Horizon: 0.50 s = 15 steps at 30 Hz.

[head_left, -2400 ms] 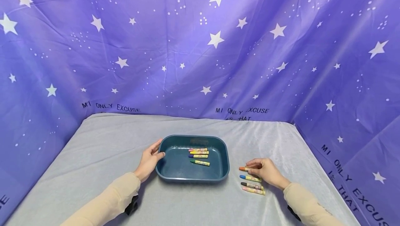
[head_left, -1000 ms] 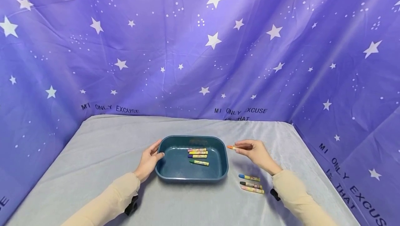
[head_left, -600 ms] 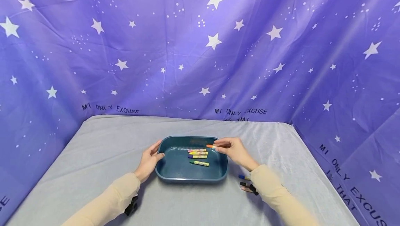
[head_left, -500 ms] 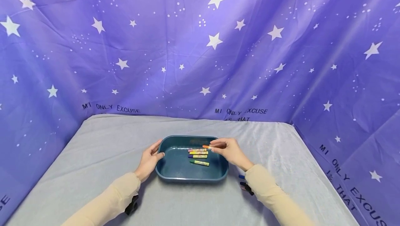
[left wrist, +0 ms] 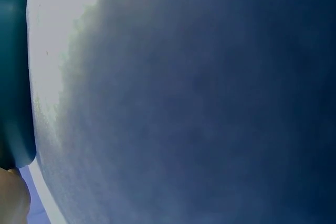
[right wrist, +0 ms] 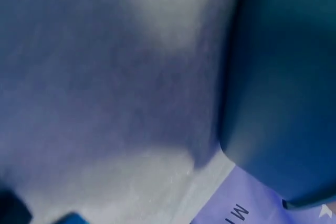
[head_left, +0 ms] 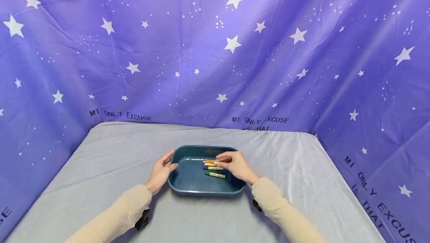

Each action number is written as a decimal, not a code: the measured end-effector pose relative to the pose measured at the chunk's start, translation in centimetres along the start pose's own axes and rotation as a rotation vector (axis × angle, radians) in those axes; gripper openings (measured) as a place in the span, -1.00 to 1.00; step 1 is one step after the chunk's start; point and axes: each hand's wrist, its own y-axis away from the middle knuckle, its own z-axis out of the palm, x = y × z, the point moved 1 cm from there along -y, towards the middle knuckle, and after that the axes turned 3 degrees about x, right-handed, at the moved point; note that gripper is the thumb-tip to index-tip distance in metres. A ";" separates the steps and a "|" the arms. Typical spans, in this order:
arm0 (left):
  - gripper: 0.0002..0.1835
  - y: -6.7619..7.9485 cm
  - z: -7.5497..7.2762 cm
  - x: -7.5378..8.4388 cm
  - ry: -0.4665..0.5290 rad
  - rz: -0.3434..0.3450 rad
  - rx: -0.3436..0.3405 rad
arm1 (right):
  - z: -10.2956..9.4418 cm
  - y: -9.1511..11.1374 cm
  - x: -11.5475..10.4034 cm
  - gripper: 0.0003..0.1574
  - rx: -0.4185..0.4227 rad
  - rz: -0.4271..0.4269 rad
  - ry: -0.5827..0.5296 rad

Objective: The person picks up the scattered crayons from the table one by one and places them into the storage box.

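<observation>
In the head view, my left hand (head_left: 159,172) grips the left side of a dark teal tray (head_left: 206,192), thumb over the rim. Inside the tray, my right hand (head_left: 236,164) pinches an orange crayon (head_left: 210,161) between thumb and fingers, low over the others. Paper-wrapped crayons lie there side by side: a pink one (head_left: 204,161) mostly covered by the orange, a yellow one (head_left: 207,164), a dark blue one (head_left: 213,168) and a green one (head_left: 215,175). The left wrist view catches the tray wall (left wrist: 16,77) and part of a finger.
Grey cloth (head_left: 127,146) covers the table, and a purple star-print curtain (head_left: 201,49) stands behind and at both sides. The right forearm (head_left: 279,205) hides the crayons outside the tray. A blue tip (right wrist: 72,219) and a dark piece show low in the right wrist view.
My right hand picked up the orange crayon from the row at the right, carried it left over the tray rim and lowered it onto the crayons inside. The left hand stays put.
</observation>
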 end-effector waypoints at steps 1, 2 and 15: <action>-0.34 0.0 0.0 0.0 0.001 0.001 -0.001 | 0.1 -0.1 0.1 -0.69 0.004 0.000 0.000; -0.34 0.0 0.0 0.0 0.000 0.002 -0.002 | 0.3 -0.2 0.2 -0.70 0.010 -0.001 0.002; -0.34 0.2 0.1 0.3 -0.007 0.003 0.004 | 0.9 -0.7 0.3 -0.73 -0.001 -0.052 -0.007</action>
